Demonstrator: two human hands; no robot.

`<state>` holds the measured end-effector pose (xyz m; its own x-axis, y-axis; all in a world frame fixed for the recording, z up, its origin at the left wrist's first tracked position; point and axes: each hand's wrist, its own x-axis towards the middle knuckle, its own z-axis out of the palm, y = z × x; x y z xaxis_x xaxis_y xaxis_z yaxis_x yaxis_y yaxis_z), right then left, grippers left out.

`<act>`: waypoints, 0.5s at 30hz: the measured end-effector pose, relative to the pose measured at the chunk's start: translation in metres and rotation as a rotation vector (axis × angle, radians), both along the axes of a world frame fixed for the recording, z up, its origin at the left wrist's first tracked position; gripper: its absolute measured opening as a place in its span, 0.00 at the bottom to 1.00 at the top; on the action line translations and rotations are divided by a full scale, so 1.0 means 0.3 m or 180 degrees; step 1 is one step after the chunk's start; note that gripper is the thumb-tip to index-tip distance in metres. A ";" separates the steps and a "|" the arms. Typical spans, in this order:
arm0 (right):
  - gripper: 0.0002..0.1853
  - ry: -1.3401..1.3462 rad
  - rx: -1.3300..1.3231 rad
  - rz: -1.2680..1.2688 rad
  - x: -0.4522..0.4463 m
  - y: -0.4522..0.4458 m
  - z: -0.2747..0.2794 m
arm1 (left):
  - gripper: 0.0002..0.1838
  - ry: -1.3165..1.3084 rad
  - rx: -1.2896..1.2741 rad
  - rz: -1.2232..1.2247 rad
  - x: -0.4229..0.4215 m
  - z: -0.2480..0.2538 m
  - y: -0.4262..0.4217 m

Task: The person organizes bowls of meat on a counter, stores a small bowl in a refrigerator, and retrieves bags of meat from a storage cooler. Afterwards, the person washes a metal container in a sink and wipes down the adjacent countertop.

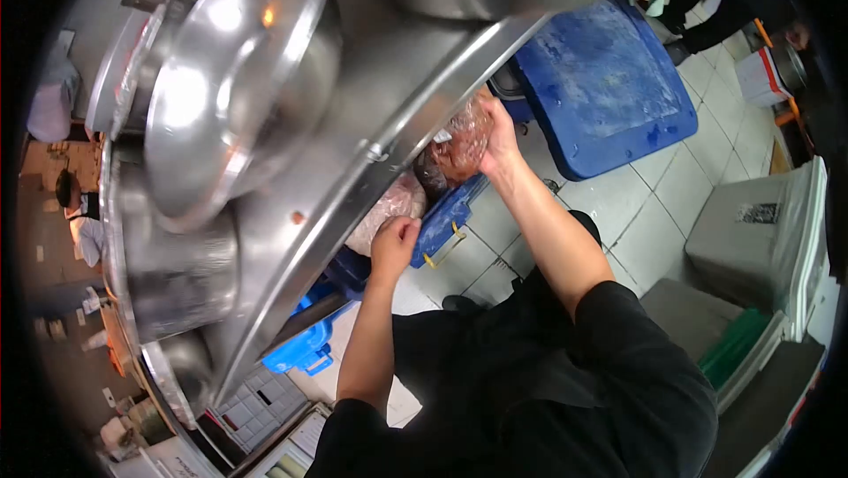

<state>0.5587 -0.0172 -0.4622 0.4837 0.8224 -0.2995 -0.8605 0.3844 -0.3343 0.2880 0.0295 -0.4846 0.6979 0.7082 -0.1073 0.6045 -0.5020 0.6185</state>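
Note:
Below the edge of a steel counter, a blue cooler box holds clear plastic bags. My right hand is closed on the side of a bag of dark red contents, which looks like meat. My left hand has its fingers curled at a paler pink bag in the near part of the box; what its fingertips hold, if anything, is hidden. The two bags lie side by side, partly under the counter edge. The blue lid is swung back beyond the box.
Large steel bowls and a wrapped steel pot stand on the counter. Grey lidded bins are at the right on the tiled floor. A person in dark clothes is at the top right, another person far left.

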 end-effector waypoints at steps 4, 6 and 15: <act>0.23 0.0034 0.0783 -0.0068 0.064 0.107 -0.092 | 0.13 -0.0237 0.0398 0.0162 0.021 -0.048 -0.039; 0.24 0.0077 0.0903 0.0033 0.067 0.119 -0.105 | 0.13 -0.0271 0.0362 0.0299 0.021 -0.046 -0.044; 0.30 -0.0053 0.1203 -0.0004 0.061 0.112 -0.177 | 0.14 0.0235 0.0028 -0.0193 -0.003 -0.028 0.006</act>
<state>0.5769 0.0165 -0.5154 0.4871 0.8727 0.0329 -0.8556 0.4844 -0.1827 0.2873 0.0314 -0.4930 0.7299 0.6660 -0.1539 0.6166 -0.5442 0.5689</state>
